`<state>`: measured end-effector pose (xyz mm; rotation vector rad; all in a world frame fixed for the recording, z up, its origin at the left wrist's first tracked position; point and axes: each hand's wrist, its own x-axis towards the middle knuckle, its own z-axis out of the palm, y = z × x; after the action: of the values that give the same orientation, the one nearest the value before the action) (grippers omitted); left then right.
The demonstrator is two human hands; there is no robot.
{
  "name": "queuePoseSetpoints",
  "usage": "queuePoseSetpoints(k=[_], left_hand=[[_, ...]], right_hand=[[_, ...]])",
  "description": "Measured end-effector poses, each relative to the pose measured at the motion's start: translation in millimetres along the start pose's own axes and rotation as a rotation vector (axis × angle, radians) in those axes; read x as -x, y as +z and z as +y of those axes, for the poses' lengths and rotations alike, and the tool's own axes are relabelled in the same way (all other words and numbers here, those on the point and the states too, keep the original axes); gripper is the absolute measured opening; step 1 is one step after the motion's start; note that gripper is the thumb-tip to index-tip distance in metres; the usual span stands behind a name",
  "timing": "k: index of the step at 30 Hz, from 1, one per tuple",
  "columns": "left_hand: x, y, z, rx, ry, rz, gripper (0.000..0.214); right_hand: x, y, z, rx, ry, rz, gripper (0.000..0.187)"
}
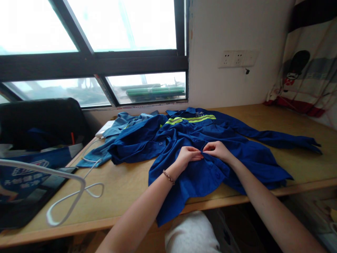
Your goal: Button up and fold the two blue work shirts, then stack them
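Observation:
A dark blue work jacket (244,154) with a yellow-and-grey reflective stripe across its chest lies spread on the wooden table (118,196). Its collar points toward the wall, and part of its hem hangs over the front edge. At the front opening, my left hand (189,155) pinches the cloth, a beaded bracelet on its wrist. Right beside it, my right hand (216,150) is closed on the same front edge, fingertips nearly touching the left ones. Whatever small part sits between the fingertips is hidden. Buttons show along the front edge and on a sleeve.
Left of the jacket lies a lighter blue garment (97,154), partly under its sleeve. A white cable (76,193) loops across the table's left side near a blue printed bag (34,172). A window (131,28) and wall sockets (238,58) are behind; a curtain (310,63) hangs right.

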<state>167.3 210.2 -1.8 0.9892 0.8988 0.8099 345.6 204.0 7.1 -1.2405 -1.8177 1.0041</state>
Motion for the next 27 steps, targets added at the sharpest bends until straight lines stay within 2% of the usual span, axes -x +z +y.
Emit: queuePoseSetpoints(k=[4, 7, 14, 18, 27], left_hand=[[-1.0, 1.3, -1.9, 0.036, 0.014, 0.026, 0.028], [-1.3, 1.6, -4.1, 0.021, 0.034, 0.046, 0.027], [-0.3, 3.2, -1.4, 0.116, -0.001, 0.141, 0.013], [-0.3, 3.0, 1.7, 0.173, -0.038, 0.146, 0.010], [-0.2, 3.9, 1.4, 0.243, -0.034, 0.185, 0.020]], right_hand=[[-1.1, 4.7, 2.9, 0.139, -0.130, 0.054, 0.015], [-1.7, 9.2, 4.4, 0.169, -0.167, 0.046, 0.015], [0.3, 12.8, 0.6, 0.075, -0.118, 0.004, 0.019], [3.3, 13.2, -3.7, 0.014, -0.122, -0.019, 0.024], [4.8, 12.7, -7.8, 0.003, -0.124, -0.017, 0.031]])
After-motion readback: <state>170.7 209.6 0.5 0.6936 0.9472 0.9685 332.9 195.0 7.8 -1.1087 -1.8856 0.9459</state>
